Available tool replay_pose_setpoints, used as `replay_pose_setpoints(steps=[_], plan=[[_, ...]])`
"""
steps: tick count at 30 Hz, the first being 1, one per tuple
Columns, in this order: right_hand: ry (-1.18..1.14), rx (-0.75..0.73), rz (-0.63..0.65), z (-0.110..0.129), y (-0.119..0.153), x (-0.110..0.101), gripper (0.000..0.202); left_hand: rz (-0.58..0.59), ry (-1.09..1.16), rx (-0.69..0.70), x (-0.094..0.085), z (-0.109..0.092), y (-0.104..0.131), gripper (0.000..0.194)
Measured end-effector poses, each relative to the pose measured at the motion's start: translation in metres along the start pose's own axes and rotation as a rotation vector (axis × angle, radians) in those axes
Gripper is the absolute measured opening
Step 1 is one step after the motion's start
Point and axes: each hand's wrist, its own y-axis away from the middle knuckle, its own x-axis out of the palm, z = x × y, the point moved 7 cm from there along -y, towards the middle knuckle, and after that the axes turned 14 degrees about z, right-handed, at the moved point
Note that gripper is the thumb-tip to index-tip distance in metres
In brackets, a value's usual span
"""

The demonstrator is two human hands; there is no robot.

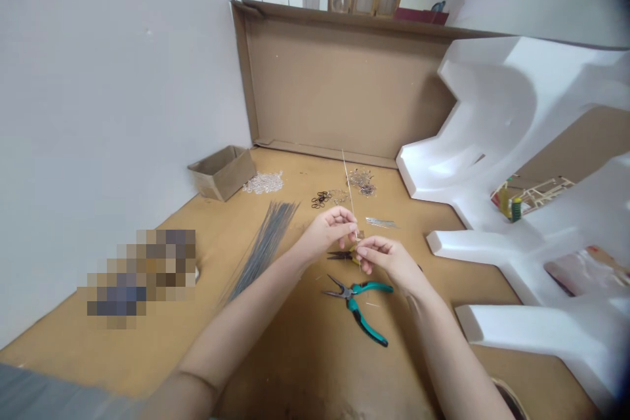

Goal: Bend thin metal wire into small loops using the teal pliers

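A thin straight wire (348, 180) stands almost upright between my two hands above the table. My left hand (335, 226) pinches it with thumb and fingertips. Just below and to the right, my right hand (381, 254) has its fingertips closed on the lower part of the same wire; a short end shows beneath them. Under my hands lie yellow-handled pliers (339, 254), partly hidden by the right hand. Nearer to me, teal-handled long-nose pliers (348, 291) rest with jaws and handles spread. Left of my left hand is a bundle of grey wires (266, 246).
A small cardboard box (221, 177) stands at the back left beside a heap of clear beads (264, 182). Black rings (321, 199), a pile of small wire pieces (363, 180) and short wires (381, 222) lie beyond my hands. White foam (443, 177) borders the right side; cardboard (344, 85) stands behind.
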Motion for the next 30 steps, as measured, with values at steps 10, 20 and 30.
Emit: replay_pose_setpoints(steps=[10, 20, 30], plan=[[-0.005, 0.011, 0.005, -0.002, -0.002, 0.001, 0.020, 0.013, 0.007, -0.021, -0.001, 0.001, 0.000, 0.024], [-0.099, 0.012, 0.010, -0.002, -0.001, 0.000, 0.017, 0.103, -0.124, -0.136, 0.002, 0.008, 0.003, 0.026], [-0.302, -0.035, 0.056, 0.009, 0.003, 0.000, 0.015, 0.099, -0.336, -0.168, -0.005, 0.004, 0.005, 0.018]])
